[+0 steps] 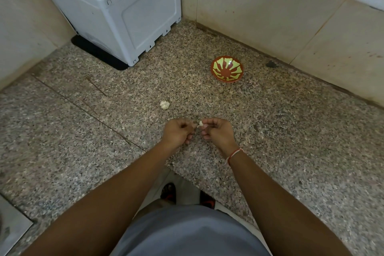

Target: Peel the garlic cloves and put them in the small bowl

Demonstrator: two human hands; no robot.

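Fingers (204,125) of right hand (218,133) pinch a garlic clove (201,123); left hand (178,132) fingers curl narrow at its skin. Peeling step, looks early. Next: strip skin, carry clove to small bowl (227,69), apparently empty, well apart on surface (291,131). Garlic bulb (164,104) waits nearby.

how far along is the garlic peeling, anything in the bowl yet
Early on. Done: nothing visible, the small bowl looks empty. In hand: one clove pinched between the left hand and right hand, apparently being peeled. Left: that clove still has to reach the bowl, and the garlic bulb lies untouched on the counter.
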